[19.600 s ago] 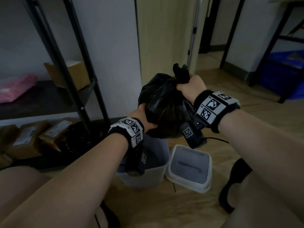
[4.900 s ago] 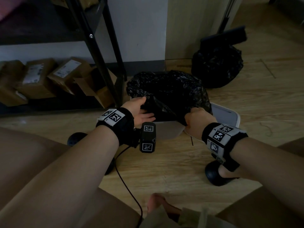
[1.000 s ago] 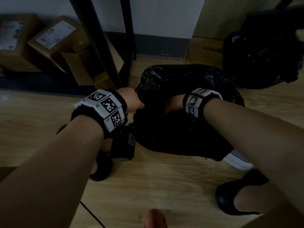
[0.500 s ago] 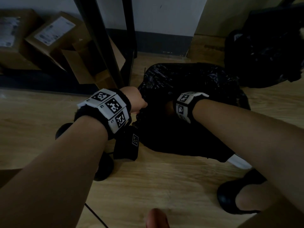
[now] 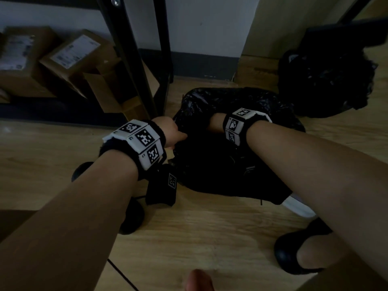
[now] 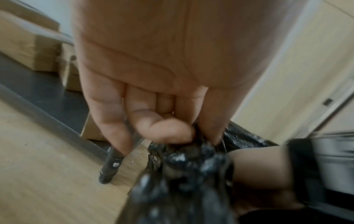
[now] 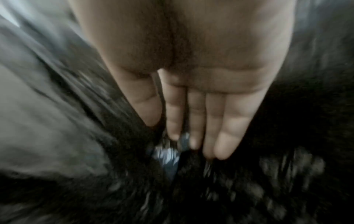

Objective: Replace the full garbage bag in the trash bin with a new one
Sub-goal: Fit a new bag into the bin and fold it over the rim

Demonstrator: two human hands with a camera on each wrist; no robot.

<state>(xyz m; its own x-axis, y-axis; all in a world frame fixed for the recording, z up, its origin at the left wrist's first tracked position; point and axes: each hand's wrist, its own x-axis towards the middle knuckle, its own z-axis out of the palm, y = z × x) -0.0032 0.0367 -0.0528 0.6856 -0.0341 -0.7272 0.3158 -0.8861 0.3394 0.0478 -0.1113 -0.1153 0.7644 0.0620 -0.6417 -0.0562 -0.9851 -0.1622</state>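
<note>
A new black garbage bag (image 5: 222,164) is draped over the trash bin on the floor and hides it. My left hand (image 5: 170,133) pinches the bag's left rim (image 6: 193,145) between thumb and fingers. My right hand (image 5: 212,122) reaches down inside the bag; its straight fingers (image 7: 193,121) press the black plastic (image 7: 229,189) in the blurred right wrist view. The full, tied black bag (image 5: 327,80) sits on the floor at the far right.
The bin's white lid (image 5: 298,207) peeks out under my right forearm. A black shelf leg (image 5: 134,59) and cardboard boxes (image 5: 69,55) stand at the left by the wall. My black shoes (image 5: 294,257) are planted on the wooden floor.
My right hand has pushed deeper into the new bag over the last second. My left hand keeps its hold on the rim, almost still.
</note>
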